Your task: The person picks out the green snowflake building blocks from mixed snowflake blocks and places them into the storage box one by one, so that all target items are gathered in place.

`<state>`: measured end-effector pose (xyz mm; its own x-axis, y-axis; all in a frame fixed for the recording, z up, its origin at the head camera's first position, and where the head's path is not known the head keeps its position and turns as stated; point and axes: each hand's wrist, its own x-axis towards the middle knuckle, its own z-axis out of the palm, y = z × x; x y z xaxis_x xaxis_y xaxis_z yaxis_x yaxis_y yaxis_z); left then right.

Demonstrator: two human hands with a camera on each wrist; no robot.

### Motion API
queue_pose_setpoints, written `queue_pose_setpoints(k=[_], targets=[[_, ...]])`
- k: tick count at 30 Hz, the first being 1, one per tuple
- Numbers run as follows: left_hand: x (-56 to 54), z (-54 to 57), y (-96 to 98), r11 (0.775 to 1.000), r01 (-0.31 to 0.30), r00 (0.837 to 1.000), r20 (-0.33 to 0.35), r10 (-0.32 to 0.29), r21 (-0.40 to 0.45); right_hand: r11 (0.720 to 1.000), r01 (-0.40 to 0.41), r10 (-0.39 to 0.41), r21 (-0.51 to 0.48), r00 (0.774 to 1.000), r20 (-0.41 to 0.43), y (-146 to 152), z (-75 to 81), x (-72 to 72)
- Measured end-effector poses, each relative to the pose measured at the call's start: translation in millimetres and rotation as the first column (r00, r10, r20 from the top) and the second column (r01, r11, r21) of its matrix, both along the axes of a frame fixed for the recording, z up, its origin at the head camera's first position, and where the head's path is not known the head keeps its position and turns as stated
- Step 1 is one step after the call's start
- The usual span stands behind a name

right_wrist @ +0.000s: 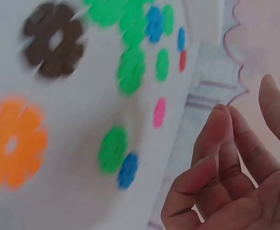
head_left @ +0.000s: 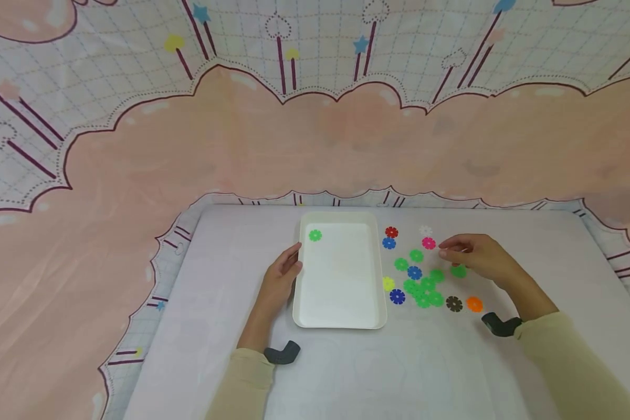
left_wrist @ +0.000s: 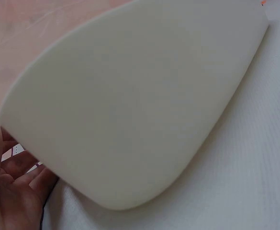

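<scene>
My left hand [head_left: 279,279] holds the left side of a white rectangular tray [head_left: 341,322]. In the left wrist view its fingers [left_wrist: 22,191] run behind the tray's edge. Inside the tray, near its far left corner, lies one green snowflake disc [head_left: 315,235]. My right hand [head_left: 478,256] hovers over the scattered discs, fingers bent and thumb apart, with nothing seen between them. A pink disc [head_left: 429,243] lies just left of its fingertips, and a green disc [head_left: 459,270] is partly under it. In the right wrist view a blue disc [right_wrist: 128,170] touches that green one.
Right of the tray lies a cluster of overlapping green discs [head_left: 425,286]. Around it are a brown disc [head_left: 454,304], an orange disc [head_left: 475,304], a yellow disc [head_left: 388,284] by the tray wall, a red disc [head_left: 391,232] and several blue ones. A white cloth covers the table [head_left: 231,262].
</scene>
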<state>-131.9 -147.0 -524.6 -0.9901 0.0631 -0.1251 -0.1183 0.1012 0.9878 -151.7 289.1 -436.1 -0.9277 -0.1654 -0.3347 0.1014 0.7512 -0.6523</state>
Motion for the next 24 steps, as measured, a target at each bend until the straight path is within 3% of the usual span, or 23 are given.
queue_pose_setpoints(k=[15,24], targets=[[-0.3,0.6,-0.3,1.0,0.008,1.0,0.01,-0.008,-0.027,0.995,0.104,-0.103,-0.003,0.989,0.108,55,-26.8,8.5],[-1.5,-1.9,-0.7,1.0,0.008,1.0,0.002,-0.008,-0.02,0.996,0.094,-0.091,-0.014,0.989,0.118,65,-38.6,6.4]])
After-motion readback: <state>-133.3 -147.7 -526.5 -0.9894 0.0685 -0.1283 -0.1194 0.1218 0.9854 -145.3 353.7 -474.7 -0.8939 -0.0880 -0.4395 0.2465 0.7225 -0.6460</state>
